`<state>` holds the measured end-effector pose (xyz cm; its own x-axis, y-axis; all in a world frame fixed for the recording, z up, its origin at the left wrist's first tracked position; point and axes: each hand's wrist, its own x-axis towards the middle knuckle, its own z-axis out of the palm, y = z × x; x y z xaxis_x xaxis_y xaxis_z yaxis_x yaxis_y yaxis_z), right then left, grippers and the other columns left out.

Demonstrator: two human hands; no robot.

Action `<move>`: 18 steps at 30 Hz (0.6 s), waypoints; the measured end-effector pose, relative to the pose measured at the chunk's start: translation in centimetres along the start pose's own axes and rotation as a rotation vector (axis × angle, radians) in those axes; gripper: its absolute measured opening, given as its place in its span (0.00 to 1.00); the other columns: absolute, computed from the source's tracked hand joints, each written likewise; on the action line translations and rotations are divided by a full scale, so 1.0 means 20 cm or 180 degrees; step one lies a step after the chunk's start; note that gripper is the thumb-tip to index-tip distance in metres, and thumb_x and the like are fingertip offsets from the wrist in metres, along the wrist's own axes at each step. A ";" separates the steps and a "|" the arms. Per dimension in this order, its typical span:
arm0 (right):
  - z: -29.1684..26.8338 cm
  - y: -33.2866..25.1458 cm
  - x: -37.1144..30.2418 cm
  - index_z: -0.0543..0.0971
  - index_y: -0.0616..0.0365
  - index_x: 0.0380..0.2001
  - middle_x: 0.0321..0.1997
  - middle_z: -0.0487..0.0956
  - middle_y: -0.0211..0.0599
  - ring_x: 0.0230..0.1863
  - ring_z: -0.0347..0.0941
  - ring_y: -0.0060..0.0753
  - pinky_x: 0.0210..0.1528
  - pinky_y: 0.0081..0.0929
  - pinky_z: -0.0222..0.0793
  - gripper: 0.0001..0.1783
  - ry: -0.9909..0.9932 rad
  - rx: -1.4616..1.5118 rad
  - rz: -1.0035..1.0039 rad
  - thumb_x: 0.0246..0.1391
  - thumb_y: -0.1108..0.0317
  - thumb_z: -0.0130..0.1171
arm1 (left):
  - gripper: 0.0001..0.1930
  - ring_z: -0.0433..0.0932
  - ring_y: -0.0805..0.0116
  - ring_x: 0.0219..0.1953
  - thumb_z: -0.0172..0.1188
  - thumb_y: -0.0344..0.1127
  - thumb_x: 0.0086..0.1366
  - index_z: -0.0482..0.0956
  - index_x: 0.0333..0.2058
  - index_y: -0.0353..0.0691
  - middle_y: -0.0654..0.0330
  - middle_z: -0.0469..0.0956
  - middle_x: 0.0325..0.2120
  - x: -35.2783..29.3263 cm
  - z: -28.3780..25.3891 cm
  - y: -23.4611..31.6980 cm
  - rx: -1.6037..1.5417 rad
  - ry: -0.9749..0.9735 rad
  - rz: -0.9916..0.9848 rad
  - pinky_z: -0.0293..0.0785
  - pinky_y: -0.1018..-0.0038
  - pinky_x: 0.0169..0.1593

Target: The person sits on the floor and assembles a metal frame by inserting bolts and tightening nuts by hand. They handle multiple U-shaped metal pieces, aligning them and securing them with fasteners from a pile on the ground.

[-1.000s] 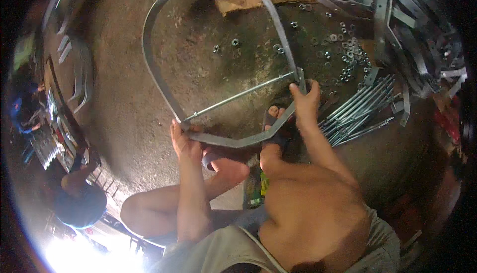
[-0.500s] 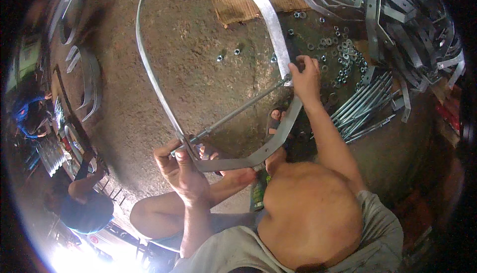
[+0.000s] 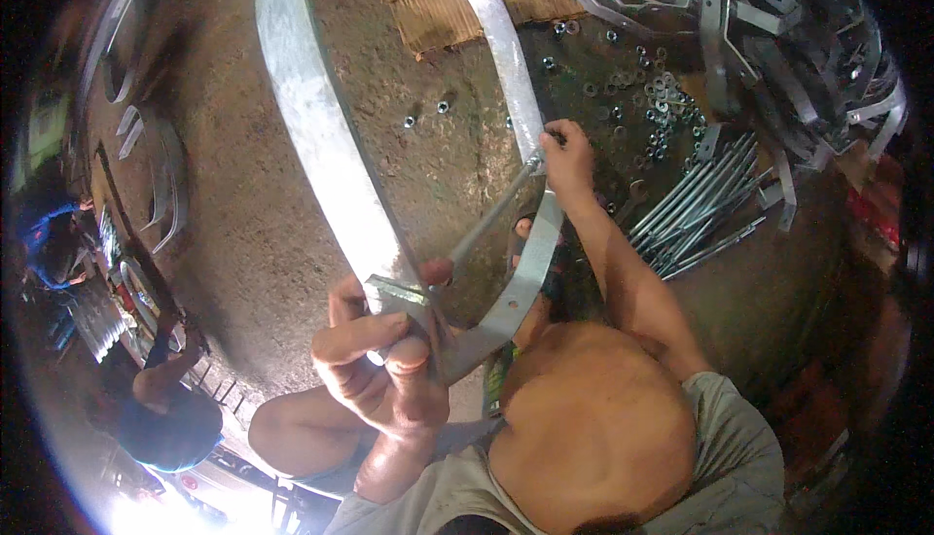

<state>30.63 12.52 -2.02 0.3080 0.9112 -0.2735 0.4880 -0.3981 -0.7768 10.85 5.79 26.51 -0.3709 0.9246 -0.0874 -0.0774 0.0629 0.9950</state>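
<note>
Swung up toward the person since half a second ago, the left side of the looped metal band now turns its broad face to view, raised above the floor in front of the crouching body. Of the two hands, the left hand grips its near left corner between thumb and fingers, while the right hand pinches the right side by the far end of a crossing rod. Off to the right lie scattered nuts and washers, loose rods and, farther, piled bent brackets, with cardboard beyond the band
</note>
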 end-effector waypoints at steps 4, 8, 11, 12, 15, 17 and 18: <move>0.12 -0.06 -0.05 0.81 0.61 0.37 0.39 0.79 0.43 0.42 0.77 0.44 0.47 0.36 0.71 0.10 -0.0064 0.0268 -0.0105 0.50 0.71 0.64 | 0.13 0.80 0.54 0.43 0.62 0.36 0.68 0.69 0.45 0.42 0.39 0.75 0.47 0.03 -0.11 0.14 0.0273 -0.0754 0.0017 0.80 0.64 0.44; 0.17 -0.23 -0.12 0.79 0.59 0.41 0.46 0.75 0.45 0.46 0.73 0.46 0.51 0.38 0.70 0.12 -0.0423 0.0420 -0.0122 0.51 0.72 0.64 | 0.11 0.79 0.59 0.37 0.59 0.34 0.69 0.68 0.45 0.41 0.39 0.75 0.45 0.03 -0.10 0.23 0.0509 -0.0778 0.0010 0.79 0.68 0.41; 0.19 -0.30 -0.16 0.77 0.55 0.43 0.53 0.67 0.46 0.51 0.69 0.54 0.56 0.46 0.65 0.14 0.0124 -0.0442 -0.0797 0.51 0.74 0.62 | 0.10 0.79 0.64 0.33 0.56 0.33 0.70 0.67 0.45 0.41 0.39 0.75 0.44 0.04 0.00 0.17 0.0945 -0.0485 0.0333 0.79 0.70 0.38; 0.17 -0.31 -0.16 0.77 0.55 0.44 0.51 0.68 0.46 0.51 0.69 0.54 0.56 0.47 0.64 0.15 0.0229 -0.0428 -0.0778 0.51 0.74 0.63 | 0.09 0.78 0.65 0.31 0.56 0.32 0.70 0.66 0.45 0.41 0.39 0.75 0.44 0.06 0.04 0.15 0.1121 -0.0340 0.0446 0.79 0.71 0.37; 0.10 -0.30 -0.19 0.76 0.55 0.46 0.49 0.71 0.47 0.52 0.70 0.53 0.57 0.48 0.63 0.18 0.0189 -0.0324 -0.0543 0.50 0.74 0.64 | 0.09 0.77 0.69 0.28 0.55 0.32 0.71 0.66 0.45 0.41 0.40 0.75 0.43 0.10 0.04 0.09 0.1163 -0.0050 0.0485 0.79 0.73 0.36; 0.09 -0.24 -0.22 0.74 0.56 0.49 0.48 0.73 0.49 0.52 0.71 0.54 0.56 0.48 0.65 0.21 -0.0309 -0.0165 -0.0161 0.50 0.73 0.65 | 0.11 0.79 0.65 0.34 0.58 0.35 0.71 0.65 0.44 0.41 0.39 0.76 0.45 0.08 0.04 0.12 0.0852 -0.0076 0.0226 0.80 0.71 0.41; 0.10 -0.22 -0.25 0.73 0.57 0.50 0.47 0.74 0.50 0.51 0.72 0.55 0.55 0.48 0.66 0.22 -0.0380 -0.0023 0.0009 0.50 0.72 0.65 | 0.12 0.79 0.63 0.36 0.59 0.36 0.70 0.65 0.44 0.41 0.39 0.76 0.45 0.08 0.06 0.12 0.0740 -0.0138 0.0190 0.80 0.70 0.41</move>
<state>25.35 9.92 1.62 0.2101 0.9160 -0.3417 0.4933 -0.4011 -0.7719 11.09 7.85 28.88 -0.3280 0.9442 -0.0310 0.1602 0.0879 0.9832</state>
